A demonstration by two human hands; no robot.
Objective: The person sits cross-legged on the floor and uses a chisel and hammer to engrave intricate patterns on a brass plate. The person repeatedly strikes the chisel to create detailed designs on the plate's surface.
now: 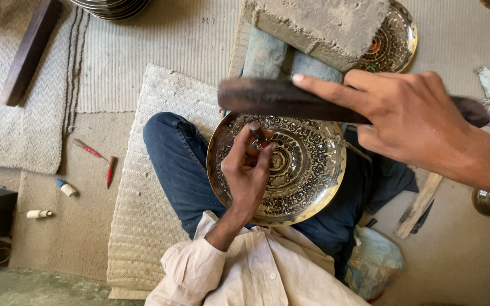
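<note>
1. Two tools in play over one plate. The left hand (248, 170) pinches a small punch (258, 134) near its upper end, fingers closed round the shank, tip set on the engraved brass plate (307, 187).
2. The right hand (415, 122) is clamped on a dark wooden mallet (279, 99), index finger laid along the handle; the mallet hangs above the punch, apart from it.
3. The plate rests tilted on the person's lap (177, 170), between jeans-clad legs, its far edge toward a grey stone block (319, 25). Whether rim and block touch, I cannot tell.
4. Handling judgement, plate: thin sheet metal, rigid enough to ring under a blow but likely to dent or warp if struck off the support. Polished rim looks slippery; best gripped at the rim with a flat palm under it, not on the worked relief.
5. Handling judgement, punch: short, hard, narrow. It wants a firm fingertip pinch close to the top, as now, so it stays upright and does not skate on the metal.
6. Mallet: looks dense and stiff; held well up the handle for short, controlled taps.
7. Around: a second decorated plate (395, 42) behind the block, red-handled tools (89, 150) on the floor (75, 238), a woven mat (143, 226) under the sitter.
</note>
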